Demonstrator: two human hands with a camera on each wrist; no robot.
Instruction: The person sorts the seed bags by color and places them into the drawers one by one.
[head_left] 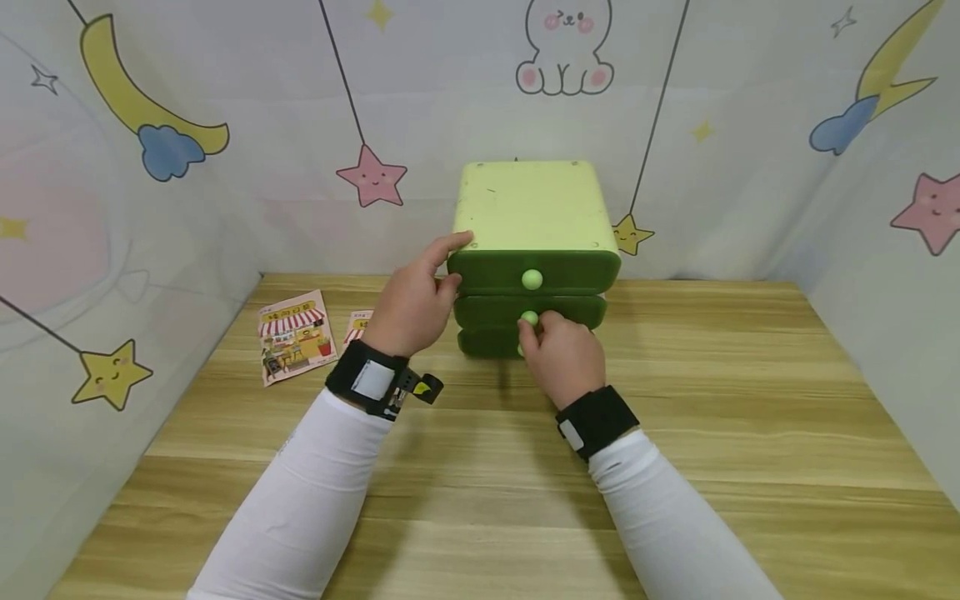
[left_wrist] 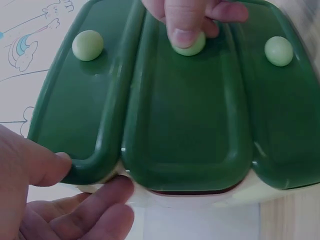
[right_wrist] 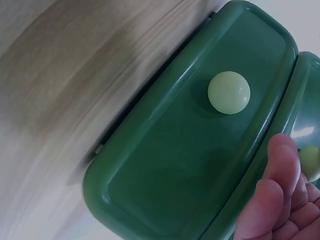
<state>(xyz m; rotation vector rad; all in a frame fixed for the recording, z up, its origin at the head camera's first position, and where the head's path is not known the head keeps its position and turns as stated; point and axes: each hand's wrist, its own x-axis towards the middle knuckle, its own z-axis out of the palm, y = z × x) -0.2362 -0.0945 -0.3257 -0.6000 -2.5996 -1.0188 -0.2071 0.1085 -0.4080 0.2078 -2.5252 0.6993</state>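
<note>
A small drawer cabinet [head_left: 536,204] with a pale green top and dark green drawer fronts stands against the back wall. My left hand [head_left: 412,304] holds its upper left corner, one finger on the top and the thumb at the end of the top drawer [head_left: 487,273]. With thumb and fingers, my right hand [head_left: 566,358] pinches the round pale green knob [left_wrist: 192,47] of the middle drawer [left_wrist: 192,125]. A thin dark gap shows along that drawer's end in the left wrist view. The bottom drawer [right_wrist: 165,150] sits beneath, its knob [right_wrist: 229,92] untouched.
Left of the cabinet, a printed packet [head_left: 296,337] lies on the wooden table [head_left: 480,500]. A second packet [head_left: 357,321] is partly hidden behind my left hand. Fabric walls [head_left: 262,67] printed with stars and moons enclose the back and sides.
</note>
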